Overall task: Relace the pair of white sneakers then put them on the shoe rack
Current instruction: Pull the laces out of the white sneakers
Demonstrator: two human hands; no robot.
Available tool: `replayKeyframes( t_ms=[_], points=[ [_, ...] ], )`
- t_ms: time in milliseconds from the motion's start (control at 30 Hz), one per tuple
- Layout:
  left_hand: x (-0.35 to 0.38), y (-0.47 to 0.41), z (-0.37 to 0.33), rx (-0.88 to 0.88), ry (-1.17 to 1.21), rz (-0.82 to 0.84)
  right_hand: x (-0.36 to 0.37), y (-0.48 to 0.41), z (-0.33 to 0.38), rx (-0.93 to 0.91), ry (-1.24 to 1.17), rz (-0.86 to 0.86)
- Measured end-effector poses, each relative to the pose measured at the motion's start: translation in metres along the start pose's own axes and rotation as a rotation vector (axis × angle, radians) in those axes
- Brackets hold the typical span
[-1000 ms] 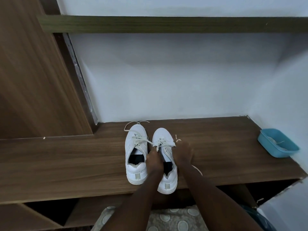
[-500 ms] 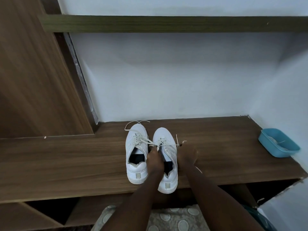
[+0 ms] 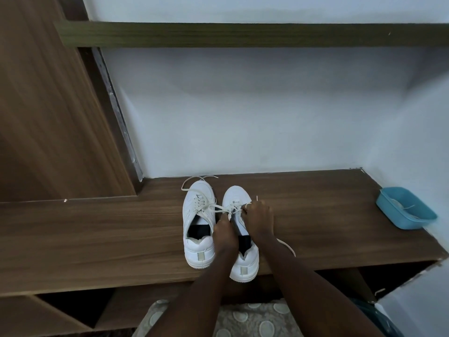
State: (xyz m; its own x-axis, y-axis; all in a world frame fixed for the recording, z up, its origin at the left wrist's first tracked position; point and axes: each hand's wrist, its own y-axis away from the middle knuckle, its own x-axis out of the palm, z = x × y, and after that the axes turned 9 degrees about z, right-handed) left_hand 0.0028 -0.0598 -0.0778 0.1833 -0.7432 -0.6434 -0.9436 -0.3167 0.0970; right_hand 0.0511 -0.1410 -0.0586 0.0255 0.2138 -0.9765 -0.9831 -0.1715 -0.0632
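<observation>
Nearest: patterned mat (image 3: 255, 317) at the bottom edge; both forearms reach over it onto the wooden shelf (image 3: 97, 234); the compartments under the shelf's front edge are dark, contents unreadable.

The pair stands side by side on the shelf, heels toward the camera, toes to the wall, almost touching; right-side sneaker (image 3: 245, 263) appears to hang its heel slightly over the front edge; left-side sneaker (image 3: 198, 249) is just beside it, no hand on it.

Left hand (image 3: 224, 235) sits over the right-side sneaker's opening, fingers curled, pinching the lace (image 3: 234, 210) near the tongue; it has barely shifted over the last second.

Right hand (image 3: 258, 218) is the change: half a second ago it was out to the side drawing a strand clear; now it's back in over the eyelets, fingers curled, a turn of lace wrapped over one finger; a loose end (image 3: 288, 246) trails on the shelf beside that forearm.

My read: slack is taken up and it's now either forming a loop or feeding the next eyelet; too small to tell which; so this shoe is still in progress. A strand also runs across to the left-side sneaker; its lace ends (image 3: 189, 180) lie loose past the toe, so it looks untied too; racking not started.

Farther right: blue tray (image 3: 405, 207) by the wall (image 3: 243, 113), well apart from the shoes; dark board (image 3: 243, 34) overhead.
</observation>
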Motion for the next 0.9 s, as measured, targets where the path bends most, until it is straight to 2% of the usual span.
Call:
replayKeyframes(
  t_ms=[167, 367, 433, 533, 633, 700, 900],
  points=[
    [-0.001, 0.0, 0.0, 0.003, -0.006, -0.004, 0.0, 0.003, -0.007, 0.147, -0.038, -0.028],
    [0.0, -0.001, 0.0, -0.021, -0.076, 0.008, -0.001, 0.011, -0.029, 0.512, -0.165, 0.012],
    [0.0, -0.001, 0.0, -0.024, -0.079, 0.009, -0.001, 0.012, -0.031, 0.565, -0.18, 0.05],
    [-0.001, -0.001, -0.001, -0.03, -0.061, 0.011, -0.004, 0.01, -0.024, 0.46, -0.15, 0.078],
    [0.0, -0.001, -0.001, -0.028, -0.061, 0.007, -0.003, 0.004, -0.014, 0.148, -0.08, 0.054],
    [0.0, -0.001, -0.001, -0.02, -0.055, 0.003, -0.001, 0.003, -0.006, 0.026, -0.008, 0.052],
    [-0.001, 0.0, -0.001, -0.013, -0.068, 0.009, 0.001, 0.002, -0.005, 0.094, 0.016, 0.021]
  ],
)
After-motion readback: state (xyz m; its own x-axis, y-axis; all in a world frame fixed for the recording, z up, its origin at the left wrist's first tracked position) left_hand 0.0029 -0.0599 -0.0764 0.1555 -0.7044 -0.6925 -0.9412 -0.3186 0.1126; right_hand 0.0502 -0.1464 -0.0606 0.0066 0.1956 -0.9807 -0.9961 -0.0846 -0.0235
